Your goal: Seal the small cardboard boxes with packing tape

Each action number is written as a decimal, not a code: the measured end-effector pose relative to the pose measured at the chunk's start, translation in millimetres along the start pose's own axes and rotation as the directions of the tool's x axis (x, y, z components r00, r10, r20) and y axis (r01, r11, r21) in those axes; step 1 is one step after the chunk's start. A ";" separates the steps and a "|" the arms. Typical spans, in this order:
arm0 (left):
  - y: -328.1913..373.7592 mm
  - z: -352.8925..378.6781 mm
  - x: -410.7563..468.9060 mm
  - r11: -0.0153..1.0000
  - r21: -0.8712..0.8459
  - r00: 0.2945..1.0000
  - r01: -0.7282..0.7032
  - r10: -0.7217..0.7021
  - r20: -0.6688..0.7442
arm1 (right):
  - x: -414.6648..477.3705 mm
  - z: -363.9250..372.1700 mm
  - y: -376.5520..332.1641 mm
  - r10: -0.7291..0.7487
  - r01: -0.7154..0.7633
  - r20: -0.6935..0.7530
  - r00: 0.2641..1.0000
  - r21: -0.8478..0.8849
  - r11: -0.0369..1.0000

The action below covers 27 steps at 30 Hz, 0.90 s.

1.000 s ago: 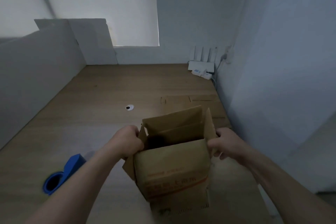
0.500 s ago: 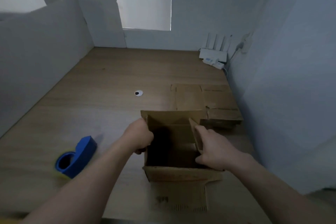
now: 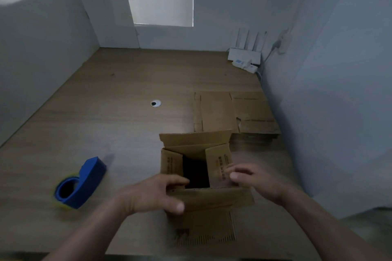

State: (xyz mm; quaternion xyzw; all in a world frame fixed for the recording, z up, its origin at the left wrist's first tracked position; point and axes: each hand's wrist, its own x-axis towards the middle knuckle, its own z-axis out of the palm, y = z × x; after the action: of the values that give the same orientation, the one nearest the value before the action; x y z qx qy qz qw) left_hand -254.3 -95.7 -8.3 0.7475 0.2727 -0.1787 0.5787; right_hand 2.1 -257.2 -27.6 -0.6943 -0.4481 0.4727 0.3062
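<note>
The box (image 3: 203, 222) stands upright on the table (image 3: 118, 125), close in front of the person, its top not yet closed and a dark gap showing between the side flaps. The left hand (image 3: 152, 195) pinches the near flap (image 3: 216, 197), thumb outside and fingers over its edge. The right hand (image 3: 254, 178) lies with loose fingers on the right flap (image 3: 218, 163), seemingly pressing it in. The near flap must likely fold away from the person. The tape (image 3: 80, 182) lies left of the box, nearer the left hand.

Tape dispenser (image 3: 79, 183) left of box (image 3: 203, 178)
</note>
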 end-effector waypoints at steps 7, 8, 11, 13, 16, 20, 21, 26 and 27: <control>-18.2 23.9 20.2 0.982 0.148 0.698 0.118 0.024 -0.716 | 3.4 7.8 7.8 0.072 -0.078 -0.224 0.972 -0.021 0.997; -20.0 26.1 23.4 0.978 0.154 0.651 0.142 0.025 -0.759 | 5.5 14.2 10.1 0.073 -0.098 -0.294 0.953 -0.070 0.993; -25.1 30.2 31.1 0.985 0.066 0.585 0.157 -0.039 -0.810 | 13.9 29.9 27.2 0.098 -0.157 -0.412 0.906 -0.113 0.981; -26.5 26.8 33.7 0.986 -0.018 0.585 0.164 -0.112 -0.804 | 17.8 32.5 34.2 0.147 -0.153 -0.385 0.911 0.017 0.988; -24.9 8.6 35.9 0.993 -0.084 0.628 0.086 -0.120 -0.769 | 20.2 34.1 37.3 0.169 -0.119 -0.322 0.932 0.167 0.979; -14.6 -11.6 37.2 0.957 -0.241 0.727 -0.163 -0.049 -0.685 | 22.6 36.4 34.4 0.146 -0.083 -0.292 0.945 0.218 0.972; -14.6 -10.9 38.0 0.961 -0.215 0.731 -0.175 -0.020 -0.682 | 23.3 36.2 33.0 0.145 -0.080 -0.294 0.945 0.224 0.971; -38.8 9.1 32.8 0.996 -0.006 0.628 0.090 -0.062 -0.775 | 30.1 47.8 26.7 0.123 -0.068 -0.211 0.970 0.247 0.967; -45.6 12.2 29.4 0.993 0.007 0.604 0.115 -0.065 -0.794 | 33.7 53.1 25.0 0.105 -0.059 -0.193 0.976 0.232 0.971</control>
State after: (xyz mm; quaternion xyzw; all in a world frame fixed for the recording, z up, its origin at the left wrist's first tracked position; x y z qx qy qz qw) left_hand -258.6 -93.3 -63.7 0.7509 0.5324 0.1338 0.3671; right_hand -33.9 -236.6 -81.1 -0.7180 -0.3286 0.4591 0.4072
